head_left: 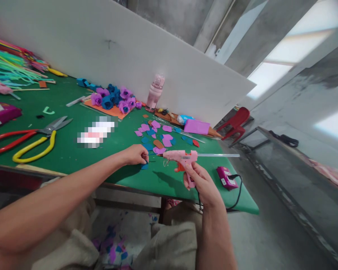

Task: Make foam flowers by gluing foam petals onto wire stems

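Note:
My right hand [199, 180] is wrapped round the handle of a pink hot glue gun [177, 155], with a clear glue stick [218, 155] jutting from its back end. The nozzle points left, towards my left hand [138, 153]. That hand is closed in a pinch on a small blue petal piece [144, 165] and a thin dark stem; the fingers partly hide both. Beyond the nozzle lie loose purple petals [167, 141], blue petals [148, 146] and a brown petal [158, 144], scattered over the green table [124, 170].
Finished purple and blue flowers [112, 98] rest on an orange sheet at the back. Large scissors [49, 127] with red and yellow handles lie left. A pink bottle [154, 93] stands by the white board [186, 71]. A magenta power socket [227, 178] with a black cord sits right.

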A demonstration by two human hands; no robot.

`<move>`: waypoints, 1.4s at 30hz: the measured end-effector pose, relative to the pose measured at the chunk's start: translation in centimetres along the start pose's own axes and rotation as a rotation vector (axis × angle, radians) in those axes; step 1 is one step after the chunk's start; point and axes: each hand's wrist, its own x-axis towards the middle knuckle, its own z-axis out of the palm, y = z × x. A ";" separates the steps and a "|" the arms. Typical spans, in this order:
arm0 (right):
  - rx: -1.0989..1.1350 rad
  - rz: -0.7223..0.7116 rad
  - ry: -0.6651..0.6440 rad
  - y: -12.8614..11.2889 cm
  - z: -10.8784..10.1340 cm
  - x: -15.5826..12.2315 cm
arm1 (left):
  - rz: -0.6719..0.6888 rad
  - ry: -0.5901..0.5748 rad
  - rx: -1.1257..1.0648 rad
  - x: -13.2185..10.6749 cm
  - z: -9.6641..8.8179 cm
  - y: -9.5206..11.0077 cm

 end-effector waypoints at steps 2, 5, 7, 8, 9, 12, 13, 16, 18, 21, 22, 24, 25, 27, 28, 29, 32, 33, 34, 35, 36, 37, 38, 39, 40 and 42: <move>0.000 0.009 -0.016 0.1 0.2 0.1 | -0.015 0.049 0.092 0.2 0.4 0.1; -0.072 0.022 -0.055 0.4 0.5 0.3 | -0.031 0.104 0.125 0.3 0.8 0.1; -0.177 0.019 -0.055 0.6 0.7 0.4 | -0.038 0.135 0.142 0.3 0.9 0.2; -0.236 0.010 -0.051 0.6 0.8 0.4 | -0.038 0.142 0.149 0.3 0.9 0.2; -0.292 -0.002 -0.051 0.6 1.0 0.4 | -0.037 0.145 0.154 0.2 0.9 0.2; -0.419 -0.063 -0.064 0.3 1.5 0.3 | -0.026 0.141 0.161 0.2 0.8 0.2; -0.456 -0.091 -0.065 0.2 1.6 0.2 | -0.022 0.140 0.162 0.2 0.8 0.2; -0.569 -0.192 -0.064 0.0 2.1 0.2 | -0.011 0.143 0.162 0.2 0.9 0.1; -0.628 -0.249 -0.075 0.0 2.4 0.3 | -0.002 0.145 0.162 0.3 0.9 -0.1; -0.668 -0.286 -0.090 -0.1 2.8 0.3 | 0.011 0.148 0.161 0.5 1.1 -0.4; -0.675 -0.286 -0.091 -0.1 2.9 0.3 | 0.014 0.150 0.160 0.5 1.1 -0.5; -0.693 -0.278 -0.088 -0.1 3.0 0.3 | 0.021 0.150 0.160 0.5 1.2 -0.6; -0.704 -0.273 -0.084 0.0 3.0 0.4 | 0.022 0.150 0.159 0.5 1.2 -0.6; -0.726 -0.268 -0.077 0.1 3.1 0.5 | 0.022 0.153 0.155 0.5 1.2 -0.6; -0.733 -0.268 -0.076 0.1 3.1 0.5 | 0.022 0.156 0.154 0.5 1.2 -0.5; -0.737 -0.269 -0.075 0.2 3.1 0.6 | 0.022 0.160 0.152 0.5 1.2 -0.5; -0.732 -0.277 -0.076 0.3 3.2 0.7 | 0.022 0.163 0.154 0.5 1.2 -0.4; -0.729 -0.278 -0.075 0.3 3.3 0.7 | 0.020 0.161 0.154 0.5 1.2 -0.4; -0.726 -0.278 -0.075 0.2 3.3 0.7 | 0.017 0.159 0.154 0.5 1.2 -0.4; -0.723 -0.277 -0.077 0.2 3.4 0.7 | 0.015 0.158 0.154 0.5 1.1 -0.4; -0.722 -0.275 -0.079 0.2 3.4 0.8 | 0.013 0.157 0.156 0.5 1.1 -0.4; -0.721 -0.275 -0.081 0.2 3.4 0.8 | 0.011 0.156 0.158 0.5 1.1 -0.4; -0.720 -0.274 -0.086 0.2 3.4 0.8 | 0.010 0.155 0.161 0.4 1.1 -0.4; -0.719 -0.273 -0.091 0.2 3.4 0.8 | 0.009 0.154 0.164 0.4 1.1 -0.3; -0.719 -0.271 -0.093 0.2 3.4 0.8 | 0.009 0.153 0.165 0.4 1.1 -0.3; -0.719 -0.265 -0.093 0.3 3.5 0.8 | 0.006 0.147 0.163 0.4 1.1 -0.2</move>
